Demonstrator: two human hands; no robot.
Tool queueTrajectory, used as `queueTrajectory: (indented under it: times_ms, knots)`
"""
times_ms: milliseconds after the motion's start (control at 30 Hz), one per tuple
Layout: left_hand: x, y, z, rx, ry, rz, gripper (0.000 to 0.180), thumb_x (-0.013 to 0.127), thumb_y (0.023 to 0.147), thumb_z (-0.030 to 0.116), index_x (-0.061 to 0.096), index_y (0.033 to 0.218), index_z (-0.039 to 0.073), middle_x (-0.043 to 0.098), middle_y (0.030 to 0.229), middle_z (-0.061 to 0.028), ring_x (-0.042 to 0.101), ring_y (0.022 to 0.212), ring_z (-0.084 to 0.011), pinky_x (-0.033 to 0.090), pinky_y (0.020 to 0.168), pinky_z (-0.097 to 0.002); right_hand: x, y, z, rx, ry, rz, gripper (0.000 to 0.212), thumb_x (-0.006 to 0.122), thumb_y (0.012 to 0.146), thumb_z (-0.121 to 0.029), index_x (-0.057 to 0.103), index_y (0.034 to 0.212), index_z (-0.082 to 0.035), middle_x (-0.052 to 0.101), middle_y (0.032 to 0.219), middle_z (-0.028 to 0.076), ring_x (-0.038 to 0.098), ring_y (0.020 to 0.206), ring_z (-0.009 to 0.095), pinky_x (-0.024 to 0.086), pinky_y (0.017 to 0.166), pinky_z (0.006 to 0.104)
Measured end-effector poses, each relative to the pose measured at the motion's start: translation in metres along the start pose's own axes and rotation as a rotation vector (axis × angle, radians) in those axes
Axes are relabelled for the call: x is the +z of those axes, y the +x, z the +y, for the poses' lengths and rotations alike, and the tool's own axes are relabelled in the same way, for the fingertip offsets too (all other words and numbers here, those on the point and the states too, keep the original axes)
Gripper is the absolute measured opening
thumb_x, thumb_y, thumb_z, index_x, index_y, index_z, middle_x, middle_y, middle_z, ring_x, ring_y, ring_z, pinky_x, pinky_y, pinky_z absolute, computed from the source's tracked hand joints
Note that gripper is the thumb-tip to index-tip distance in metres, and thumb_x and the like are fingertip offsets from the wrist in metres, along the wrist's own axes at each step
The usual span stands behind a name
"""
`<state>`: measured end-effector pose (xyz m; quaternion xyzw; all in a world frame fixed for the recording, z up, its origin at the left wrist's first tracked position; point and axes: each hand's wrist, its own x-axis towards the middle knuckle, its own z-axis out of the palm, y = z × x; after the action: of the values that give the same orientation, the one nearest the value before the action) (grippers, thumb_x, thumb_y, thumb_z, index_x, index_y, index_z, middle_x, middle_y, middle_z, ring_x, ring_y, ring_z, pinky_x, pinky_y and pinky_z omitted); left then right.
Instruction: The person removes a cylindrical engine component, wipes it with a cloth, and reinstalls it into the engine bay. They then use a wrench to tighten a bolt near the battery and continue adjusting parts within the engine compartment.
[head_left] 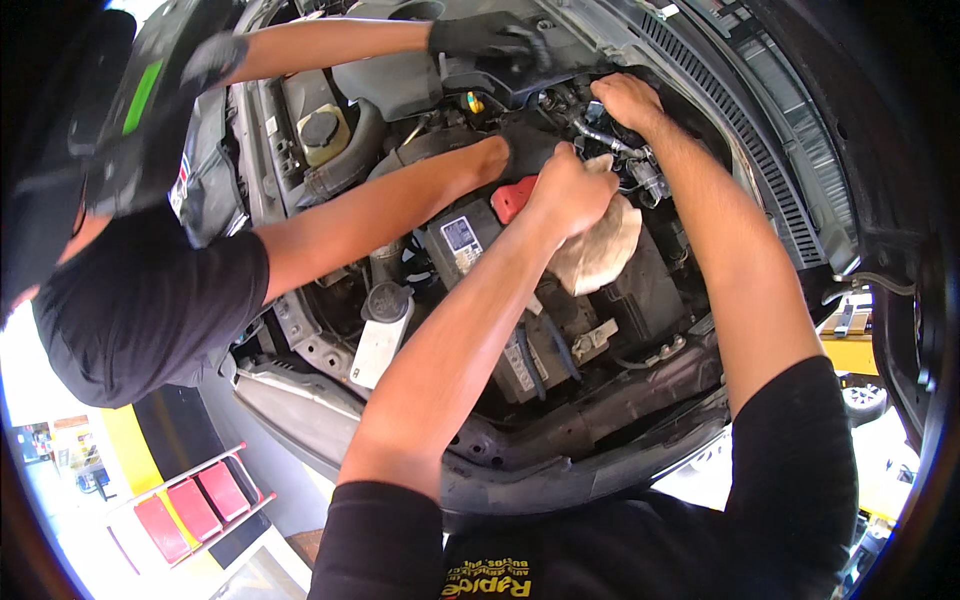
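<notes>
My left hand [572, 195] is closed on a pale, stained rag [600, 250], which hangs over the black car battery [645, 290]. A red terminal cover [512, 198] lies just left of that hand. At the back right of the engine bay, my right hand [628, 100] is closed, its fingers curled down among dark parts; what they hold is hidden. Metal pipe fittings [605, 138] run just below it. A co-worker's black-gloved hand [530, 148] reaches in right beside my left hand. The other black-gloved hand [490, 45] is over the engine cover [390, 85].
The co-worker [150, 290] leans in from the left, both arms crossing the bay. A coolant reservoir [322, 135] and a white washer-fluid neck with dark cap [385, 320] stand left. The front bumper edge [560, 490] is nearest me. Red bins [190, 510] sit beyond the car.
</notes>
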<state>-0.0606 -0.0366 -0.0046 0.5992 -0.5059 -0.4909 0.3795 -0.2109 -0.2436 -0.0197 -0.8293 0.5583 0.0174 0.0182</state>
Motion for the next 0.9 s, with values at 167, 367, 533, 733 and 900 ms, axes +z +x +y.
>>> queueTrajectory:
  times_ms: [167,367,533,733,900]
  knots:
    - [0.039,0.074,-0.041,-0.080,-0.348,-0.046,0.067,0.069,0.077,0.009,0.043,0.136,-0.006,0.066,0.117,-0.0264,0.067,0.105,-0.0360,0.053,0.092,-0.0399,-0.007,-0.012,-0.021,0.167,0.122,0.034,0.055,0.040,0.092,-0.045,0.069,0.121,-0.009,0.063,0.133,0.016,0.057,0.125,0.036,0.044,0.105,0.0499]
    - [0.050,0.076,-0.044,0.036,-0.540,-0.015,0.053,0.066,0.078,0.004,0.050,0.128,0.000,0.068,0.106,-0.0168,0.068,0.090,-0.0268,0.056,0.078,-0.0379,-0.002,-0.014,-0.018,0.219,0.084,0.113,0.051,0.041,0.093,-0.045,0.071,0.121,-0.015,0.064,0.132,0.013,0.055,0.128,0.032,0.043,0.107,0.0468]
    - [0.061,0.070,-0.042,0.068,-0.566,0.006,0.057,0.066,0.075,0.005,0.049,0.129,-0.002,0.067,0.109,-0.0152,0.067,0.094,-0.0240,0.056,0.081,-0.0362,0.002,0.010,0.006,0.084,0.066,-0.037,0.060,0.046,0.092,-0.049,0.066,0.127,-0.006,0.060,0.135,0.024,0.058,0.126,0.040,0.044,0.107,0.0504]
    - [0.062,0.073,-0.053,0.178,-0.467,0.037,0.046,0.067,0.082,0.007,0.053,0.126,0.003,0.067,0.107,-0.0130,0.066,0.091,-0.0231,0.056,0.078,-0.0378,0.011,0.001,0.007,0.189,0.083,0.158,0.053,0.046,0.091,-0.049,0.072,0.115,-0.010,0.069,0.121,0.020,0.064,0.114,0.040,0.049,0.098,0.0503]
    - [0.050,0.068,-0.049,0.057,-0.604,-0.030,0.053,0.067,0.082,0.006,0.047,0.131,0.000,0.066,0.111,-0.0145,0.066,0.095,-0.0234,0.055,0.083,-0.0370,0.007,-0.008,-0.014,0.155,0.048,0.141,0.053,0.046,0.091,-0.050,0.072,0.117,-0.013,0.069,0.121,0.019,0.063,0.117,0.038,0.048,0.101,0.0486]
